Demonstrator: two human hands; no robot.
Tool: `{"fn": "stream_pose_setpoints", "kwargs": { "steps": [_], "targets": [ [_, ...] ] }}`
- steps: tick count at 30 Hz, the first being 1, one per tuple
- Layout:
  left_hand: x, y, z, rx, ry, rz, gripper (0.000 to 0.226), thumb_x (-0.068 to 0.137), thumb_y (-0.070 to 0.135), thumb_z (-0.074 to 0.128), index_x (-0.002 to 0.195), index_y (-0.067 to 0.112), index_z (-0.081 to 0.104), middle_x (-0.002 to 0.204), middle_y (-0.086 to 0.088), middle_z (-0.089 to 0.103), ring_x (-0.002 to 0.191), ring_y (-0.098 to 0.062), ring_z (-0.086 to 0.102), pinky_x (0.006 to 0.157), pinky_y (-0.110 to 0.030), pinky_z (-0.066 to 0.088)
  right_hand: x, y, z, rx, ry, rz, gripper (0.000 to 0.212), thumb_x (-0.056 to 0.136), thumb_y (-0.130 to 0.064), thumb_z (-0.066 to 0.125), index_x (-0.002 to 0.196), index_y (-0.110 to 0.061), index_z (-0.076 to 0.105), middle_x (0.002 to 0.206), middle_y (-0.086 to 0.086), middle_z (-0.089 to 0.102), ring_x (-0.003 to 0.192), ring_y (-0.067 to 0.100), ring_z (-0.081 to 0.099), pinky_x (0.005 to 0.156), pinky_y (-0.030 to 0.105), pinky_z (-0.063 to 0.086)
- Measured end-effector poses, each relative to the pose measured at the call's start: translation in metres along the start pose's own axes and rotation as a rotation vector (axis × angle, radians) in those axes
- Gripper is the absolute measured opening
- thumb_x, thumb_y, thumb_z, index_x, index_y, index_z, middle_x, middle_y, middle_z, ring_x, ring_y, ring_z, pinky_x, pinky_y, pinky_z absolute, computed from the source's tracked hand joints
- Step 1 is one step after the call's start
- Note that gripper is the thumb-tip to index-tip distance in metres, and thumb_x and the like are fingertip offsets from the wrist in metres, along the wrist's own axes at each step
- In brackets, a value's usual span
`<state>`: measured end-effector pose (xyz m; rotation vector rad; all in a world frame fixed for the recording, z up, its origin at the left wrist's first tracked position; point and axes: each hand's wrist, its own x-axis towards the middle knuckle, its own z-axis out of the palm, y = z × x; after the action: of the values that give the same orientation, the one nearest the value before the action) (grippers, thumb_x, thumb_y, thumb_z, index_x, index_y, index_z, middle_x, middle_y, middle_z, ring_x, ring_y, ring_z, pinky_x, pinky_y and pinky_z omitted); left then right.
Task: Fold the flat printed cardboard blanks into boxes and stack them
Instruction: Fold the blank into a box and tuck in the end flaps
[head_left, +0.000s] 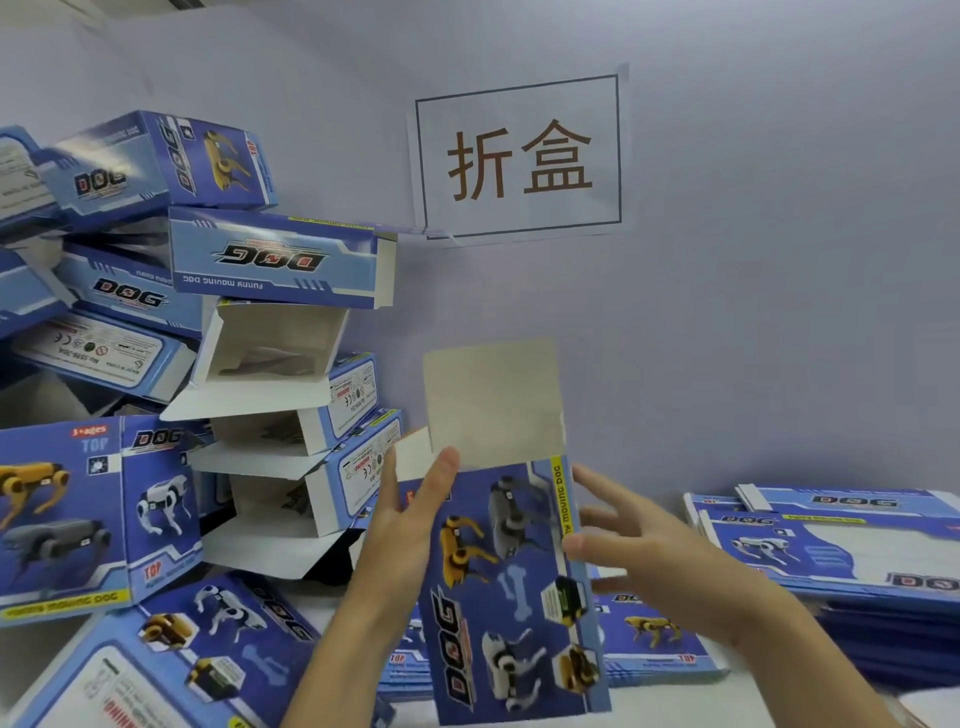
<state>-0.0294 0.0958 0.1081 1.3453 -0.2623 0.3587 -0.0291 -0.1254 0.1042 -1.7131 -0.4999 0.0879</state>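
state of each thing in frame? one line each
box blank: held upright between both hands, top flap standing open
left hand: fingers straight, against blank's left side
right hand: fingers spread, at blank's right edge
folded boxes: piled at left, several with open ends
flat blanks: stacked at right, unfolded

Packing workstation in a small factory or workshop, bare pale wall, printed paper sign (519, 156) reading 折盒 taped up, heaped folded toy-dog boxes (275, 260) far left, stacked flat blanks (841, 551) right
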Motion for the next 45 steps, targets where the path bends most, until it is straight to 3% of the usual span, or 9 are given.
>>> {"fn": "stream_pose_setpoints", "kwargs": {
  "steps": [4, 9, 15, 21, 25, 30, 37, 41, 45],
  "targets": [
    [-0.003, -0.001, 0.019, 0.053, 0.036, 0.173, 0.031, 0.062, 0.064, 0.066, 0.086, 0.078, 0.052, 0.104, 0.020, 0.073, 0.101, -0.010, 0.071, 0.084, -0.033, 0.058, 0.014, 0.005, 0.025, 0.182, 0.077, -0.149, 0.094, 0.073, -0.027, 0.067, 0.148, -0.056, 0.019, 0.145, -0.008, 0.053, 0.125, 0.018, 0.059, 0.100, 0.043, 0.051],
    [-0.008, -0.002, 0.030, 0.105, 0.055, 0.380, 0.056, 0.073, 0.057, 0.063, 0.125, 0.047, 0.045, 0.109, 0.036, 0.062, 0.099, 0.003, 0.067, 0.075, -0.023, 0.058, 0.018, 0.004, 0.036, 0.312, 0.211, -0.383, 0.060, 0.084, -0.035, 0.060, 0.137, -0.054, 0.041, 0.133, -0.004, 0.060, 0.113, 0.016, 0.067, 0.078, 0.031, 0.060],
    [-0.011, -0.019, 0.036, 0.153, 0.096, 0.365, 0.061, 0.072, 0.063, 0.061, 0.128, 0.043, 0.050, 0.109, 0.039, 0.058, 0.082, 0.009, 0.066, 0.064, -0.020, 0.058, 0.019, 0.012, 0.033, 0.301, 0.315, -0.377, 0.043, 0.089, -0.056, 0.050, 0.131, -0.045, 0.048, 0.116, -0.015, 0.070, 0.109, 0.012, 0.068, 0.084, 0.033, 0.057],
    [-0.010, -0.045, 0.032, 0.366, 0.119, 0.261, 0.040, 0.077, 0.063, 0.053, 0.111, 0.042, 0.057, 0.112, 0.027, 0.064, 0.108, 0.009, 0.058, 0.086, -0.016, 0.051, 0.023, 0.032, 0.039, 0.257, 0.333, -0.299, 0.045, 0.090, -0.050, 0.042, 0.133, -0.042, 0.051, 0.115, -0.028, 0.067, 0.107, -0.007, 0.063, 0.074, 0.005, 0.049],
    [-0.007, -0.045, 0.025, 0.412, 0.083, 0.173, 0.048, 0.081, 0.066, 0.047, 0.099, 0.025, 0.062, 0.102, -0.001, 0.067, 0.100, -0.020, 0.064, 0.090, -0.042, 0.054, 0.025, 0.037, 0.043, 0.252, 0.340, -0.269, 0.044, 0.092, -0.048, 0.042, 0.134, -0.037, 0.052, 0.115, -0.018, 0.070, 0.103, -0.001, 0.068, 0.073, 0.014, 0.055],
    [-0.003, -0.042, 0.028, 0.199, 0.110, 0.057, 0.023, 0.106, 0.027, 0.041, 0.099, 0.013, 0.058, 0.080, 0.009, 0.066, 0.066, 0.013, 0.061, 0.053, -0.005, 0.044, 0.023, 0.034, 0.038, 0.261, 0.416, -0.184, 0.045, 0.097, -0.059, 0.031, 0.128, -0.042, 0.059, 0.126, -0.007, 0.066, 0.110, 0.012, 0.067, 0.092, 0.039, 0.055],
    [-0.004, -0.047, 0.031, 0.192, 0.192, 0.041, 0.022, 0.101, 0.011, 0.042, 0.094, 0.024, 0.058, 0.085, -0.001, 0.059, 0.068, -0.007, 0.055, 0.059, -0.026, 0.045, 0.027, 0.034, 0.048, 0.125, 0.529, -0.160, 0.048, 0.105, -0.033, 0.041, 0.066, -0.027, 0.067, 0.062, -0.019, 0.059, 0.064, 0.003, 0.056, 0.059, 0.018, 0.046],
    [-0.006, -0.042, 0.031, 0.189, 0.181, 0.042, 0.022, 0.101, 0.012, 0.044, 0.101, 0.030, 0.055, 0.100, 0.002, 0.061, 0.080, -0.007, 0.057, 0.071, -0.026, 0.048, 0.027, 0.034, 0.043, 0.194, 0.465, -0.149, 0.028, 0.102, -0.014, 0.044, 0.083, -0.023, 0.063, 0.065, -0.004, 0.060, 0.056, 0.008, 0.058, 0.047, 0.018, 0.045],
    [-0.008, -0.033, 0.027, 0.012, 0.112, -0.073, 0.037, 0.099, 0.010, 0.047, 0.124, 0.038, 0.042, 0.113, -0.026, 0.057, 0.098, -0.045, 0.063, 0.090, -0.057, 0.051, 0.026, 0.033, 0.035, 0.290, 0.458, -0.072, 0.038, 0.099, -0.007, 0.044, 0.116, -0.040, 0.051, 0.077, 0.006, 0.065, 0.057, 0.014, 0.060, 0.052, 0.030, 0.052]
  ]
}}
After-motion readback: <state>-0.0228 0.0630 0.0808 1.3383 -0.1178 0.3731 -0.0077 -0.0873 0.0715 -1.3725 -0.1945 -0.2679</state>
